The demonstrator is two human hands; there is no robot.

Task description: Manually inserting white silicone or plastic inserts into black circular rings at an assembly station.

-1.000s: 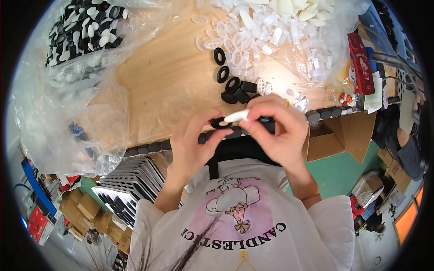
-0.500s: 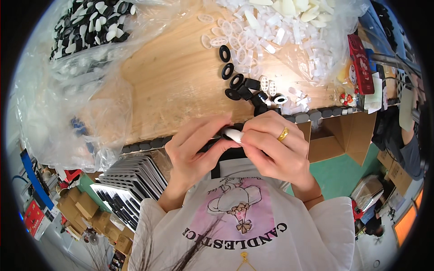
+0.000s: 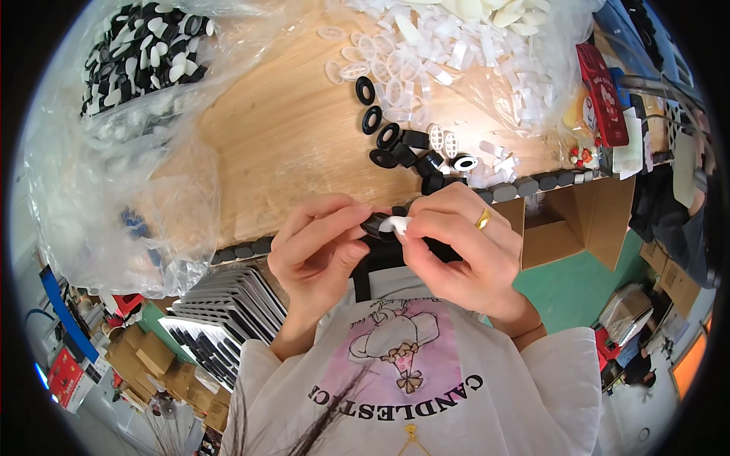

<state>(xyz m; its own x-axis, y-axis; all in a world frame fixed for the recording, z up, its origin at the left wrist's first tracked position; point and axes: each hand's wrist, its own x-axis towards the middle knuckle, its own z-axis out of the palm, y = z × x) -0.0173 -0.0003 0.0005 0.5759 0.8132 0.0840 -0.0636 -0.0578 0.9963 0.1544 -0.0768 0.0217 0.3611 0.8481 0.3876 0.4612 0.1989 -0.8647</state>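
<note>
My left hand (image 3: 315, 251) and my right hand (image 3: 464, 251) meet close to my chest, just below the wooden table's (image 3: 281, 137) front edge. Between the fingertips sits a small black plastic ring (image 3: 376, 225) with a white plastic insert (image 3: 397, 223) pressed against it. The left fingers pinch the black piece, the right thumb and fingers pinch the white one. A gold ring is on a right finger. On the table above the hands lie several loose black rings (image 3: 388, 140) and white oval inserts (image 3: 445, 140).
A clear bag of assembled black-and-white parts (image 3: 144, 45) lies at the table's far left. A pile of white plastic pieces (image 3: 464, 45) spreads at the far right. An open cardboard box (image 3: 578, 220) stands right of me; stacked trays (image 3: 228, 311) sit at lower left.
Both hands have drawn down from the table edge toward my chest, and the white piece has been turned and pressed closer onto the black ring.
</note>
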